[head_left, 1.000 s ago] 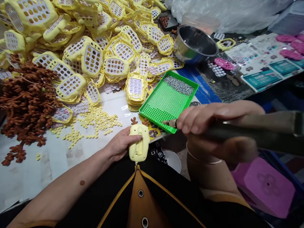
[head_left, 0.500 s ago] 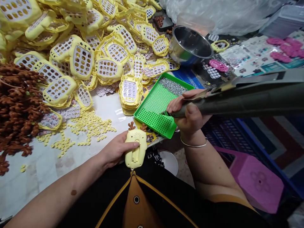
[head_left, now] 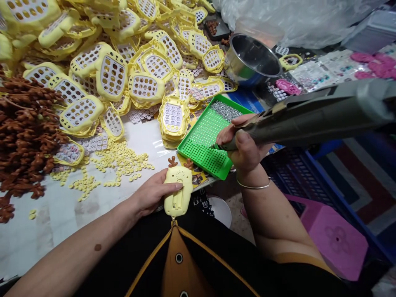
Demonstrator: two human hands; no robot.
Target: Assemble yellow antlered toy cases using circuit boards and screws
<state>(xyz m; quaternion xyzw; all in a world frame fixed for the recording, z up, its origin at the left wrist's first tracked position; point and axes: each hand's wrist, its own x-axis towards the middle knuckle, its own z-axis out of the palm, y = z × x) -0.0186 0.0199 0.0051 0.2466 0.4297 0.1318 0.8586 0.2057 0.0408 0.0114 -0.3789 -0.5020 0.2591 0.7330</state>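
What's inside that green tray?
Small silvery pieces lie at the far end of the green tray; holes show nearer. The right hand and dark tool hide part of the tray's right side; anything there can't be seen.

the garment (head_left: 225, 264) is black, its zip (head_left: 150, 261) and hem (head_left: 301, 259) mustard, its panel (head_left: 180, 278) tan with metal eyelets (head_left: 178, 258). a thin silver bangle (head_left: 254, 188) rings the right arm (head_left: 272, 218); a round spot (head_left: 97, 247) marks the left arm (head_left: 77, 247). left hand (head_left: 153, 192) and right hand (head_left: 244, 152) are bare.

A pink plastic stool (head_left: 337, 253) and blue crate (head_left: 287, 167) sit below the worktable's (head_left: 62, 218) near edge, toward its right. Light glints off the white tabletop.
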